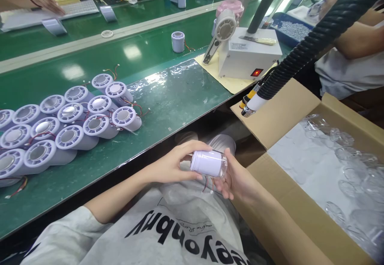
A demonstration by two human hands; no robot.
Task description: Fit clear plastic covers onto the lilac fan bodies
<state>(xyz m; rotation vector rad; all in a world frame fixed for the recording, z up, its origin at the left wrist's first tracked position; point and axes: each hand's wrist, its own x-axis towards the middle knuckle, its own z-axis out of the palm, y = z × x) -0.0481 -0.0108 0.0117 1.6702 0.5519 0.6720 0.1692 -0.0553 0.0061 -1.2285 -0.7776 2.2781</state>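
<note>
Over my lap I hold a lavender cylinder (208, 162) on its side, with a clear plastic cup (223, 165) around its right end. The thumb and fingers of my left hand (177, 161) grip the cylinder's left end. Around the clear cup, my right hand (232, 177) is closed, its fingers underneath. Thin coloured wires (208, 184) hang below the cylinder. On the bench to the left, several similar lavender cylinders (124, 117) with slotted round ends lie in rows, wires trailing from them.
An open cardboard box (279, 193) with several clear cups (351, 177) stands at right. Above it hangs a black corrugated hose (315, 41). A white box-shaped device (249, 53) and a lone cylinder (178, 42) sit farther back. Co-workers' arms (360, 37) show at both upper corners.
</note>
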